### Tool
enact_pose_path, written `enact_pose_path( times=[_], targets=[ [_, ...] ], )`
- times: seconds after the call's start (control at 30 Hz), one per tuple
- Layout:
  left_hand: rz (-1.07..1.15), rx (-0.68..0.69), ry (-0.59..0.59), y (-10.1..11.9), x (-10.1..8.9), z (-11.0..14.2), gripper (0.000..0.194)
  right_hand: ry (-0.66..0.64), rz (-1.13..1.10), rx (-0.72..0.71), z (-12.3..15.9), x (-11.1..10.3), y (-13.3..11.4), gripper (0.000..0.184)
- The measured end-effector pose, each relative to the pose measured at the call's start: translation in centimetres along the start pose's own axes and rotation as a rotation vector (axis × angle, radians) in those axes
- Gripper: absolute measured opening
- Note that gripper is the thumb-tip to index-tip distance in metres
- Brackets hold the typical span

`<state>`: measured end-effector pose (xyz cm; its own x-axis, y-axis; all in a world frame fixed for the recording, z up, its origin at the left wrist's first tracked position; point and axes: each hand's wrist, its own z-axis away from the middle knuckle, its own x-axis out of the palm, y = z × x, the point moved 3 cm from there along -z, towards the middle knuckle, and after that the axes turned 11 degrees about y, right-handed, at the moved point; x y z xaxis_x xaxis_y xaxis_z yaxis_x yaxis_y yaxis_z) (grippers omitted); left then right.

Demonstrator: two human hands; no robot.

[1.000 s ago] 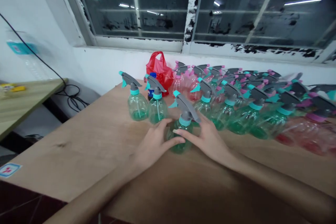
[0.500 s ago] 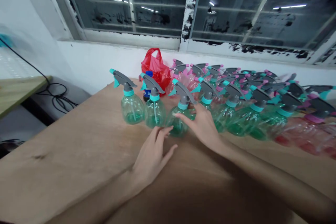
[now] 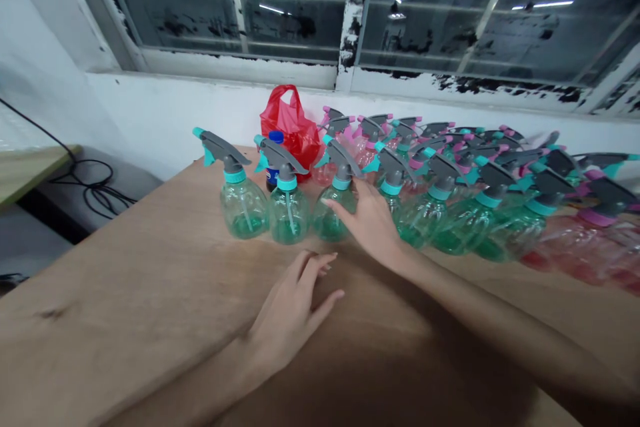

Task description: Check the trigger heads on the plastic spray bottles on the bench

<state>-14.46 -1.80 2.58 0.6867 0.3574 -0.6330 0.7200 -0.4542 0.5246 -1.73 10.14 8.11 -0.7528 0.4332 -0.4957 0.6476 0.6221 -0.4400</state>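
Observation:
My right hand (image 3: 373,223) is around the right side of a green spray bottle (image 3: 330,217), its thumb across the front and its other fingers partly hidden behind. That bottle stands upright on the wooden table, with a grey and turquoise trigger head. Nearer to me, my left hand (image 3: 295,300) hovers low over the table, empty, fingers loosely apart. To the left of the gripped bottle stand a second green spray bottle (image 3: 289,217) and, farther left, a third one (image 3: 244,207).
Several green and pink spray bottles (image 3: 465,227) crowd the right side, back toward the wall. A red plastic bag (image 3: 290,123) and a blue-capped drink bottle (image 3: 275,153) sit behind the left bottles. Black cable (image 3: 100,190) lies beyond the table's left edge.
My right hand has shifted the gripped spray bottle back, into line with the two on its left. My left hand has drawn away from that bottle toward me.

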Motion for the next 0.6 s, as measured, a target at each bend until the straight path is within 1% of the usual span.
enact_pose_path(
  times=[0.1,0.17,0.3,0.37,0.47,0.53,0.6],
  targets=[
    [0.013,-0.026,0.000,-0.2,-0.1,-0.2,0.032,-0.015,-0.027,0.018,0.8,-1.3,-0.2,0.059],
    [0.001,-0.037,0.010,-0.3,-0.2,-0.3,0.031,-0.031,-0.050,0.026,1.5,-2.8,-0.1,0.057],
    [-0.033,-0.056,0.010,-0.6,-0.3,-0.6,0.030,-0.025,0.022,0.024,2.5,-6.5,1.4,0.031],
    [-0.030,-0.085,-0.003,-0.8,-0.2,-0.9,0.030,-0.014,0.065,0.044,2.4,-8.0,2.7,0.029],
    [0.008,-0.120,-0.031,-0.8,0.1,-1.3,0.027,-0.017,0.121,0.077,2.0,-9.1,4.3,0.034],
    [0.034,-0.135,-0.051,-0.7,0.4,-1.6,0.025,-0.033,0.157,0.096,1.6,-8.8,4.8,0.044],
    [0.053,-0.143,-0.063,-0.3,0.7,-1.7,0.024,-0.051,0.189,0.118,1.3,-8.0,4.9,0.060]
  ],
)
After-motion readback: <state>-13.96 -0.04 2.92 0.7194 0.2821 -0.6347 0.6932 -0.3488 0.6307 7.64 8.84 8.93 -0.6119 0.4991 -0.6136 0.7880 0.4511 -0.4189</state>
